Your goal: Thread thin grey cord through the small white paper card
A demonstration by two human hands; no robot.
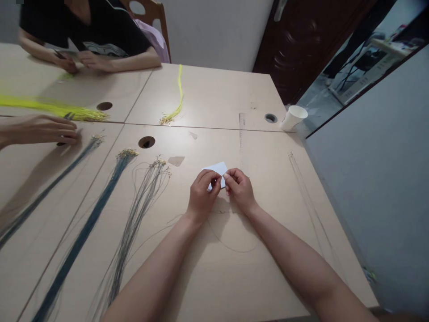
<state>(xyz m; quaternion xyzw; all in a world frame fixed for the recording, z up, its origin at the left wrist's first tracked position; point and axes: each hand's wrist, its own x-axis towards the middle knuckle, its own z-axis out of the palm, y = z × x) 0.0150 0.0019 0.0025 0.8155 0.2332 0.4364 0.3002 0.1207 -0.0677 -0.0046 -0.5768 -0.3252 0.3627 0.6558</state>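
Thin grey cord [241, 252], slack, curved in a loose arc on the table [275, 192], small white card [219, 167] beyond it, partly hidden

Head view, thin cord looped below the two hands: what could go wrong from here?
The left hand and right hand nearly meet at the fingertips; anything pinched there is too small to make out, and might slip.

The thin cord curves loosely toward the right forearm, which could snag it.

The grey cords spread loosely beside the left forearm, so strands might tangle.
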